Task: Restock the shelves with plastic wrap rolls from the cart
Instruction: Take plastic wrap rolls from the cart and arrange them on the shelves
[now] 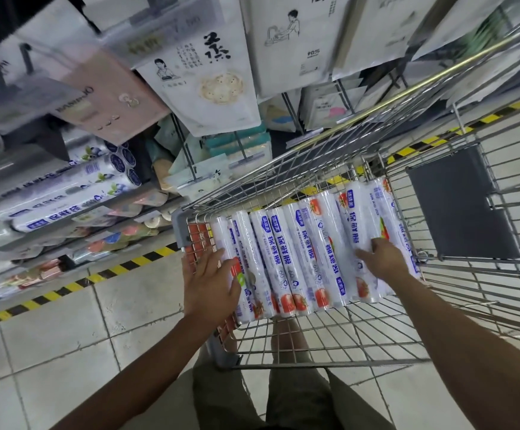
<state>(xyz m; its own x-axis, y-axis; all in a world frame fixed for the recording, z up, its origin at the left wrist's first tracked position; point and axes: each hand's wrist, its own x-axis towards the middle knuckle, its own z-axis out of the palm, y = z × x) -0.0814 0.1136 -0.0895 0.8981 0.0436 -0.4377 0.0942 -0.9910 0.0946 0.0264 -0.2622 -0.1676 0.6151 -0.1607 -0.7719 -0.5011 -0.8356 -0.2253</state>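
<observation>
The left grip point(210, 285), fingers spread, rests on the rolls point(286, 259) by the left wall of the cart point(314, 364). The right grip point(382, 259) lies flat on the row's other end. The rolls point forward. The shelf point(151, 191) stands left of the cart.

You see one cart point(179, 226) | in it about ten plastic wrap rolls point(285, 259), the overlap at the right blurring your exact count | two hands: left hand point(209, 283), right hand point(382, 259) | far left, at least three blue-printed rolls point(60, 193) on one shelf point(75, 223)
</observation>
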